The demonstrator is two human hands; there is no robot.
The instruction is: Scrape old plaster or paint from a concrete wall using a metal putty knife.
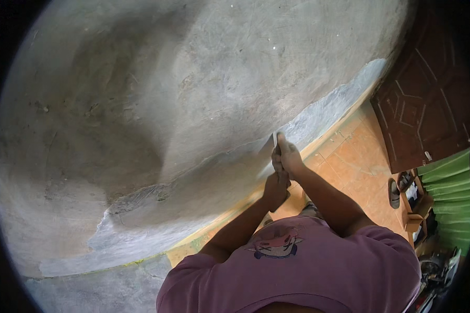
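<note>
My right hand (289,155) grips a thin, flat tool with a pale edge (275,139), held up close to the grey plastered wall (227,90); its exact kind cannot be told. Just below, my left hand (277,189) is bent with its fingers curled, against or very near the right hand. What the left palm holds, if anything, is hidden. Along the wall's lower part runs a paler, smoother plaster band (321,113) with a ragged upper border. Both hands are in front of this band, and their shadow falls on the wall to the left.
Orange floor tiles (344,156) lie along the wall's foot. At the right are a brown panelled door (423,105), a sandal (394,193), a small shoe rack (414,222) and a green curtain (450,191). Grey, rough flooring (102,289) shows at the lower left.
</note>
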